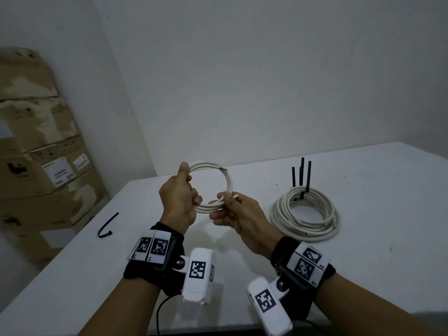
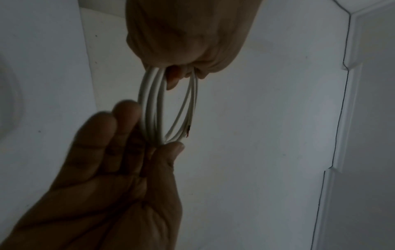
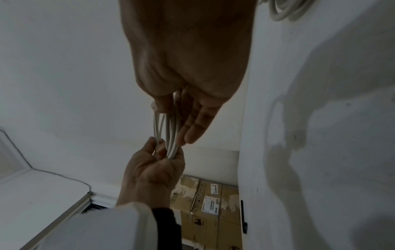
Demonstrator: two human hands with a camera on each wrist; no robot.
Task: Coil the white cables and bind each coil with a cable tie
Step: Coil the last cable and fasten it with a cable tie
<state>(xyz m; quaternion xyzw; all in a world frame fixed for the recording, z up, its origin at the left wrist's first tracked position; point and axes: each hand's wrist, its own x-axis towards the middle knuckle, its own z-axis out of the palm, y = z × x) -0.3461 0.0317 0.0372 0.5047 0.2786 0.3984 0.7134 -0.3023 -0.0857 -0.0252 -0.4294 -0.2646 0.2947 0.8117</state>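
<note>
Big coil [image 3: 284, 10] cut off at top edge.

The head view looks down from above; both close wrist views face the shared small coil [image 1: 213, 187].

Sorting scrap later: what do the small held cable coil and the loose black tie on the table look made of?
Small coil: smooth matt white plastic sheath, likely PVC; reddish core, perhaps copper, shows at a cut end. Loose tie: thin black strip holding a curve, likely nylon.
</note>
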